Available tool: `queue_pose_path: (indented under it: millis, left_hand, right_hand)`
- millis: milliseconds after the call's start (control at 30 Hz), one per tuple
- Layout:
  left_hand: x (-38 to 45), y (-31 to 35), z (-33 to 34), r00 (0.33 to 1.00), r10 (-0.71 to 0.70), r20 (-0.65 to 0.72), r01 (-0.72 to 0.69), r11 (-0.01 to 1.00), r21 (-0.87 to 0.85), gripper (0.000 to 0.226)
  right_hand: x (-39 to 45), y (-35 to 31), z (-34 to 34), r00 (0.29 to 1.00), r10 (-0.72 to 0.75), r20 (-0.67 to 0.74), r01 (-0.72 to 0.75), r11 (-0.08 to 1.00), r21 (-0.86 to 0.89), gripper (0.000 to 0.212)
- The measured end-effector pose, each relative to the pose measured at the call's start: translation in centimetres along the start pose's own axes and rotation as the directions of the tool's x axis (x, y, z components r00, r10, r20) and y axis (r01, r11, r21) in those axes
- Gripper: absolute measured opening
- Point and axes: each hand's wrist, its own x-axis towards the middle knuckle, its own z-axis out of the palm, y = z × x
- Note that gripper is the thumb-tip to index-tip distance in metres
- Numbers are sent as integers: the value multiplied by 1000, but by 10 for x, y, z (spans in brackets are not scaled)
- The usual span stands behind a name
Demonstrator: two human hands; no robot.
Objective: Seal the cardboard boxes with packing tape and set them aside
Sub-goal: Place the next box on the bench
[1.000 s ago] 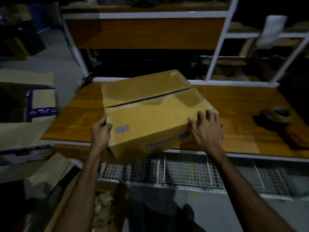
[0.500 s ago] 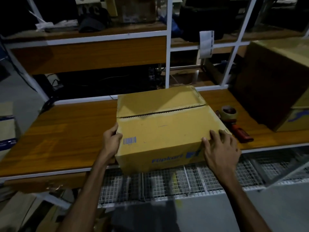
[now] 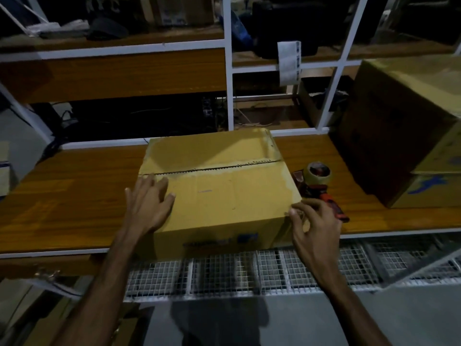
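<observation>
1. On the wooden bench (image 3: 74, 196), near its front edge: one cardboard box (image 3: 224, 191), flaps folded down, centre seam (image 3: 212, 168) bare of tape. Sealing not yet begun.
2. Left hand (image 3: 149, 203): fingers spread flat on the near flap by the seam's left end, pressing, probably to keep the flaps level.
3. Right hand (image 3: 314, 221): fingers loosely bent at the box's near right corner, touching the edge, gripping nothing; seemingly steadying it.
4. Tape dispenser (image 3: 319, 181), red-handled with a roll mounted: lying just beside the box's right side, close to the right hand, unheld.
5. Larger carton (image 3: 404, 136): further right on the bench, apart from the work.
</observation>
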Motion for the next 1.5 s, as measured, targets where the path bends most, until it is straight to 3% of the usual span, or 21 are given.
queue_pose_path:
  millis: [133,267,400,633,767,933,1033,1167,1267,1367,1433,1500]
  left_hand:
    - [1,50,14,990,132,52,-128,989,-73,54]
    - [6,95,31,978,194,74,-183,974,-132,57]
    - [15,118,39,967,238,95,-222,963,-152,56]
    - [26,134,47,961,259,99,-243,958,-148,55]
    - [29,133,48,961,258,98,-244,960,-136,55]
    - [31,128,47,963,259,77,-245,958,-149,55]
    - [32,129,45,962,268,53,-255,950,-178,53]
    - [37,148,38,957,288,30,-264,911,-318,47]
    - [46,170,27,965,261,-18,-230,813,-535,40]
    - [56,195,17,985,165,-40,-142,673,-725,32]
    - [63,208,14,994,105,31,-31,539,-842,35]
    - [68,215,8,977,62,205,176,314,-933,50]
  right_hand:
    - [52,49,4,984,179,19,-180,979,94,33]
    - [105,103,26,882,363,301,-319,930,-185,42]
    - [127,126,38,783,422,457,-251,886,-389,60]
    - [144,134,57,696,423,580,-221,895,-388,69]
    - [150,132,63,711,432,554,-285,898,-334,56]
    - [151,125,69,746,454,486,-421,888,-184,65]
    - [147,110,65,808,434,399,-463,886,-25,56]
    - [153,81,48,909,348,230,-388,907,162,53]
    - [155,52,34,967,242,81,-253,949,187,46]
    - [155,24,24,993,116,-8,-115,988,106,45]
    - [152,5,22,999,40,-22,-38,996,80,43]
    - [148,-16,21,999,-21,-45,23,998,55,41]
